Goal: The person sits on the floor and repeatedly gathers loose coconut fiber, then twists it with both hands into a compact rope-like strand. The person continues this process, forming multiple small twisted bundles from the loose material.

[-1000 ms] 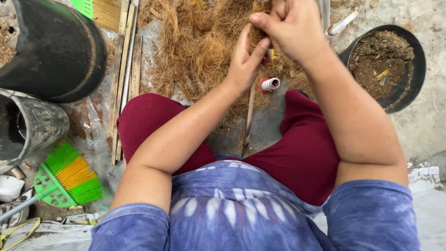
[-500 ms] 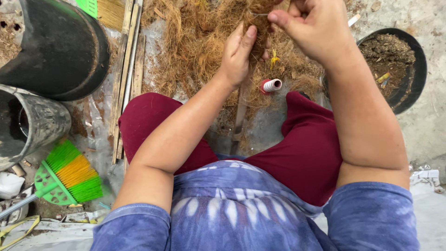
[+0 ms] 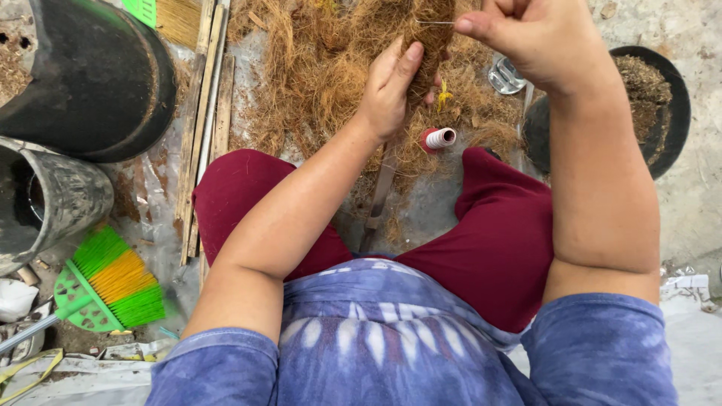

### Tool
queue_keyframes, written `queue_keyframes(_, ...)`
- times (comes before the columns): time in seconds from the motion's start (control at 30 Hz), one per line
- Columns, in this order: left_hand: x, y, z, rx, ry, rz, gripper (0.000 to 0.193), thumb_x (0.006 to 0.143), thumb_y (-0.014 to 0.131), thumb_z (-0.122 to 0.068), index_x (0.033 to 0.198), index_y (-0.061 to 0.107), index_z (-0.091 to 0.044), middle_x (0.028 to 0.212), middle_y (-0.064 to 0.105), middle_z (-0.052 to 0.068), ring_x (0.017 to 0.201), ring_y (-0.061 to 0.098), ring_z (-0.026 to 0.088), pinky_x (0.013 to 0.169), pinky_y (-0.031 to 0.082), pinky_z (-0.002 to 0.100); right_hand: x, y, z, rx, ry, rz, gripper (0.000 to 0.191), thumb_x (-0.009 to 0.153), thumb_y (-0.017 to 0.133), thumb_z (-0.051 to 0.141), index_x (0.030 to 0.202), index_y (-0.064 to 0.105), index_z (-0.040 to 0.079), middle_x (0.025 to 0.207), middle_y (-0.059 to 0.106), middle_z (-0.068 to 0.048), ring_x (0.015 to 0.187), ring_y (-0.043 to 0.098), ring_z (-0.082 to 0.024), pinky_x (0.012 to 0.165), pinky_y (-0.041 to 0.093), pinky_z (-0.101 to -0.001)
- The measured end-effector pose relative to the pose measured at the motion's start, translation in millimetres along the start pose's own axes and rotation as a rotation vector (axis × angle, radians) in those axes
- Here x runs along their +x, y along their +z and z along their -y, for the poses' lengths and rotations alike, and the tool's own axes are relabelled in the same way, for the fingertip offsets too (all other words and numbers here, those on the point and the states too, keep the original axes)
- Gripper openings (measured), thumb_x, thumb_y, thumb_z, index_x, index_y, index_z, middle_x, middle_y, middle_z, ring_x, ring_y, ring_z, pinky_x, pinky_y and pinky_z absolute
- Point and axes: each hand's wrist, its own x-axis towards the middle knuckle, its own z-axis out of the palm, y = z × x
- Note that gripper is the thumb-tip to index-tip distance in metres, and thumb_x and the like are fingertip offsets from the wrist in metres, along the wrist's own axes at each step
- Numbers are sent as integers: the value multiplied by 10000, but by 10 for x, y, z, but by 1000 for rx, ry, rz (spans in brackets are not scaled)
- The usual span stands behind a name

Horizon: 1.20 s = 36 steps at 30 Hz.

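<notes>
Brown coconut-fibre bundle (image 3: 430, 34) sits at the top centre of the frame, gripped in my left hand (image 3: 389, 94), fingers wrapped round it so the loose strands stay packed. My right hand (image 3: 530, 41), upper right, pinches a thin white thread (image 3: 436, 22) pulled taut toward the bundle, keeping tension on the binding. Just below, the small red-and-white thread spool (image 3: 438, 138) lies on the floor between my knees, close enough to feed freely. Loose fibre (image 3: 316, 75) is heaped behind.
</notes>
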Motion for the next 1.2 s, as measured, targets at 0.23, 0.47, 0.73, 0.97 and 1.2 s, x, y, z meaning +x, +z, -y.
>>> queue_keyframes(0.23,30,-134,-133,-383,-307,354,564,1159,400,-471,1263,579,54,898,692,118,678,651,184,651,578,311,142,120,63,414,48,218,354,944,826,274,1198,649,103,856,634,52,676,497,-41,598,365,-222)
queue_keyframes(0.47,37,-1,-164,-188,-406,215,581,1105,368,-500,1337,542,3,830,647,77,626,615,135,570,561,276,102,126,77,464,4,300,443,950,845,322,1225,624,55,974,711,-23,780,662,-87,680,528,-236)
queue_keyframes(0.73,-2,163,-8,88,0,7,453,1135,431,-449,1406,462,-87,938,647,40,690,605,87,607,539,221,122,335,-77,239,-168,-83,450,1017,847,304,1259,602,15,968,610,32,811,547,-47,695,459,-224)
queue_keyframes(0.97,-20,113,41,110,43,-78,447,1133,472,-413,1379,512,-42,889,654,61,641,610,108,561,547,247,66,311,205,29,1,11,370,1011,722,249,1278,560,51,803,595,51,648,555,-26,558,442,-208)
queue_keyframes(1.2,60,-55,-204,-40,19,-154,473,1113,446,-468,1272,512,-27,899,671,93,670,659,169,589,570,305,24,234,-7,-12,-154,18,105,1159,679,82,1078,676,16,882,626,32,756,530,-25,669,408,-191)
